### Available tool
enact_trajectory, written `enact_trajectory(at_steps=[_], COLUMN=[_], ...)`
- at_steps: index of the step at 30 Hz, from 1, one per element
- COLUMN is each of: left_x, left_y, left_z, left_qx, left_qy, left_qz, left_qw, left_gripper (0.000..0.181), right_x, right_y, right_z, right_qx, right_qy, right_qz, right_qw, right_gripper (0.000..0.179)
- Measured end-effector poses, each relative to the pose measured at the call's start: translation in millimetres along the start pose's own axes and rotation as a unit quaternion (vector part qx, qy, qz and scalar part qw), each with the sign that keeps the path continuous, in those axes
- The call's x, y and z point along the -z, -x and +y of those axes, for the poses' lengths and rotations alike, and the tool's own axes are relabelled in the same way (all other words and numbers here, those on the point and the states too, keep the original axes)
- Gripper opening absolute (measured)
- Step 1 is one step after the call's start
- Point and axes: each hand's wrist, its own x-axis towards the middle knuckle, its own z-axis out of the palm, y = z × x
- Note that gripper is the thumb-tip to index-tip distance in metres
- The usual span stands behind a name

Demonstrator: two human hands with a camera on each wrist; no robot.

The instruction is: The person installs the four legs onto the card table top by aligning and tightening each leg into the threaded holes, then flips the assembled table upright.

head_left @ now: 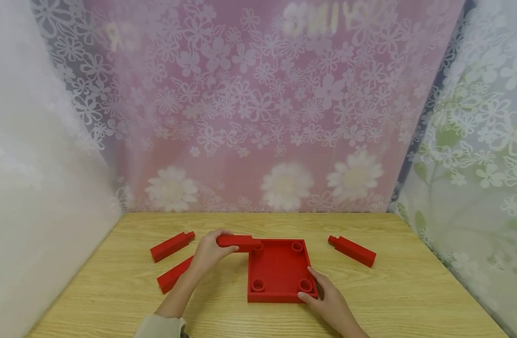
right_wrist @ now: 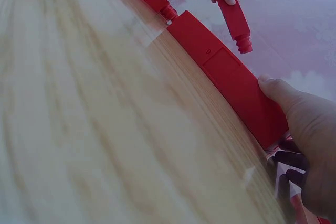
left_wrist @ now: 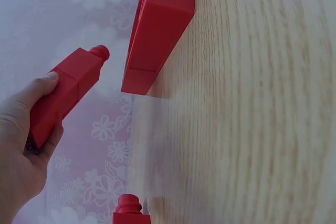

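Note:
A red square tabletop (head_left: 279, 267) lies underside up on the table, with a raised rim and a round socket in each corner. My left hand (head_left: 209, 252) grips a red square table leg (head_left: 235, 241) between thumb and fingers. Held roughly level above the tabletop's far left corner, the leg has its threaded end (right_wrist: 244, 44) toward the socket there. In the left wrist view that end (left_wrist: 100, 52) stands apart from the tabletop. My right hand (head_left: 329, 300) holds the near right corner, thumb on the near rim and fingers along the right side.
Two more red legs lie at the left, one farther back (head_left: 171, 247) and one nearer (head_left: 174, 276), partly behind my left forearm. Another red leg (head_left: 353, 252) lies at the right. Flower-patterned curtains (head_left: 258, 117) hang behind the wooden table (head_left: 410, 291) and at its sides.

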Motion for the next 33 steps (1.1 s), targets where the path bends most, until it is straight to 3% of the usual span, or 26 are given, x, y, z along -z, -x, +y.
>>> enact_trajectory(at_steps=[3,17,27,33], left_x=[-0.8,-6.3,-11.7,-14.2], left_y=[-2.7,-15.7,-19.2,-25.5], left_z=[0.2,6.0,11.9,15.9], left_qx=[-0.002,0.059,0.040,0.056], left_qy=[0.002,0.051,0.080,0.097], left_qz=[0.003,0.015,0.046,0.050], left_qw=[1.0000,0.9968,0.9950,0.9925], left_gripper=[0.035,0.049,0.039,0.050], right_x=[0,0,0,0], right_y=[-0.4,-1.3,-0.8,-0.7], right_z=[0,1,0,0], right_qx=[0.001,-0.003,-0.010,-0.011], right_qy=[0.000,-0.004,-0.003,-0.004], right_qz=[-0.001,-0.004,-0.006,-0.006], right_qw=[1.0000,1.0000,0.9999,0.9999], right_gripper=[0.078,0.078,0.079,0.079])
